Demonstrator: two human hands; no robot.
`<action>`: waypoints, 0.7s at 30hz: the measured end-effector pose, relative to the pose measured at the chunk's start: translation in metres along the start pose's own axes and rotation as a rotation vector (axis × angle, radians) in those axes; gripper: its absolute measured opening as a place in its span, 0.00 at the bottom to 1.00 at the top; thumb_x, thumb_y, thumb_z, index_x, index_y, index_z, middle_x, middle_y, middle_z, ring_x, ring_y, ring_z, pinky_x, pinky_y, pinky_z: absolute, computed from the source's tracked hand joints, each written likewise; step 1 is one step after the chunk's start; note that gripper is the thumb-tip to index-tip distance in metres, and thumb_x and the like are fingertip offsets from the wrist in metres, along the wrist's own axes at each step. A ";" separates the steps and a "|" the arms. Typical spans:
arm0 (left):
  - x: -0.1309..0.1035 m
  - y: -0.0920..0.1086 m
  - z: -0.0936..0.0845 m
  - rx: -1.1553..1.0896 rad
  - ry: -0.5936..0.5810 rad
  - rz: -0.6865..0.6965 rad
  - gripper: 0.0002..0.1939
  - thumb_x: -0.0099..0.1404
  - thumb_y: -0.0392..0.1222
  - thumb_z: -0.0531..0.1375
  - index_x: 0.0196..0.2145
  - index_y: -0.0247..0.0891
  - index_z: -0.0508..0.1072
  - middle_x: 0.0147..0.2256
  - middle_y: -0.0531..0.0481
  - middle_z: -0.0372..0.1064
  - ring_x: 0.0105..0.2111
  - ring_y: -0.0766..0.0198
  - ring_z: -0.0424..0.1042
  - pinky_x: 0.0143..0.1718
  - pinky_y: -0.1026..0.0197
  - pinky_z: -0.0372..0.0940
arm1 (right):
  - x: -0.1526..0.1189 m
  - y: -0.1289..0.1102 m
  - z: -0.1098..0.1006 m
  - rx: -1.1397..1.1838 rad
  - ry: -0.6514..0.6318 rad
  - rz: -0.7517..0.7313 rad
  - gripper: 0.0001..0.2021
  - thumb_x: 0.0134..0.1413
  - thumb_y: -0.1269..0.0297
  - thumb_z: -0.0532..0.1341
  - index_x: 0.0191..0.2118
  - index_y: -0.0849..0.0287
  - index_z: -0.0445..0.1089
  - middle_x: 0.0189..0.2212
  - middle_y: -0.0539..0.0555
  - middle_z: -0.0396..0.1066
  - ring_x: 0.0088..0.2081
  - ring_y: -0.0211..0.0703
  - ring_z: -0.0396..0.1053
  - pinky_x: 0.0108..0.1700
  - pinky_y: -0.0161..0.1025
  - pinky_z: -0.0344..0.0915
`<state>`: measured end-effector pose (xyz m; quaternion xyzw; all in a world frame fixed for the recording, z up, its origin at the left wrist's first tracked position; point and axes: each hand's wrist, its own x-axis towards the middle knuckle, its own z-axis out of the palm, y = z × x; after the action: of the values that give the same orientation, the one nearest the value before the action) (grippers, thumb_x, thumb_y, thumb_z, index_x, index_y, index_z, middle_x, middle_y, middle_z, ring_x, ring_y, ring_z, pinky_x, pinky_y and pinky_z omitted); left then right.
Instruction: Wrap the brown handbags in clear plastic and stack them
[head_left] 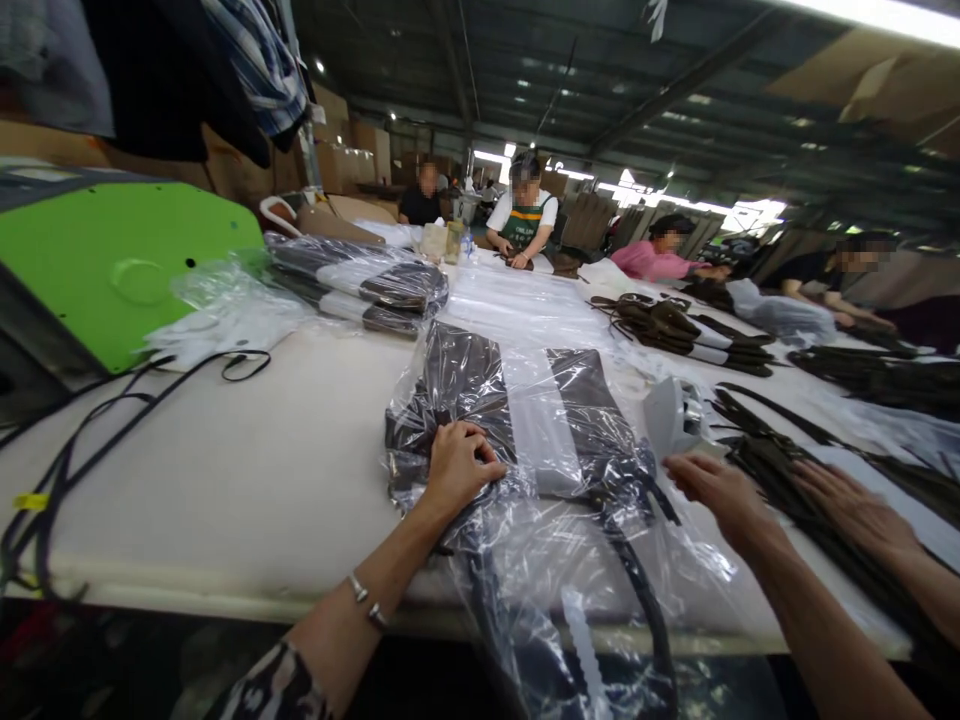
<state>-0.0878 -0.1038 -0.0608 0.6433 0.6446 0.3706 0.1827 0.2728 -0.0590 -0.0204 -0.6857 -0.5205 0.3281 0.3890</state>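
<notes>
A dark brown bag in clear plastic [472, 375] lies flat on the table, with a white band across its middle. Its dark straps [637, 590] run down inside the plastic past the table's front edge. My left hand [461, 465], fingers curled, grips the plastic wrap over the left part of the bag. To the right, my right hand [716, 490] has its fingers pressed together at the near side of a white tape dispenser [671, 415]; what is between the fingertips is too small to make out.
Another person's hand [862, 510] rests on dark bags [780, 480] at the right. Wrapped bags [360, 280] lie at the back left beside a green machine [135, 260]. Black cords [97, 440] lie left. Flat plastic bags [510, 300] lie behind. Several people work farther off.
</notes>
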 end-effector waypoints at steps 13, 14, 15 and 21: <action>-0.006 0.002 0.004 -0.007 0.057 0.003 0.07 0.48 0.40 0.72 0.23 0.42 0.76 0.41 0.51 0.70 0.50 0.55 0.64 0.62 0.47 0.47 | -0.046 -0.098 0.154 -0.761 -0.576 -0.189 0.12 0.43 0.55 0.65 0.20 0.59 0.73 0.17 0.50 0.69 0.23 0.39 0.66 0.25 0.35 0.53; -0.006 0.001 0.005 0.001 0.063 0.009 0.08 0.48 0.39 0.72 0.23 0.42 0.76 0.41 0.51 0.70 0.50 0.55 0.64 0.63 0.46 0.46 | -0.044 -0.100 0.156 -0.815 -0.566 -0.189 0.13 0.43 0.54 0.65 0.20 0.58 0.73 0.18 0.51 0.71 0.24 0.41 0.67 0.26 0.35 0.54; -0.007 0.001 0.005 0.009 0.067 0.013 0.08 0.49 0.39 0.72 0.23 0.42 0.76 0.41 0.51 0.70 0.50 0.55 0.64 0.63 0.46 0.46 | -0.043 -0.103 0.156 -0.873 -0.558 -0.189 0.13 0.44 0.53 0.66 0.20 0.58 0.74 0.20 0.53 0.72 0.26 0.42 0.69 0.27 0.36 0.55; -0.007 0.002 0.004 0.040 0.073 0.024 0.09 0.49 0.37 0.71 0.23 0.41 0.74 0.43 0.51 0.69 0.51 0.54 0.64 0.64 0.45 0.44 | -0.040 -0.106 0.144 -1.093 -0.449 -0.206 0.23 0.41 0.38 0.65 0.27 0.57 0.76 0.31 0.59 0.76 0.34 0.52 0.73 0.32 0.40 0.59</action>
<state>-0.0829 -0.1102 -0.0638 0.6405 0.6503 0.3832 0.1417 0.0914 -0.0539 0.0046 -0.6463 -0.7470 0.1105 -0.1098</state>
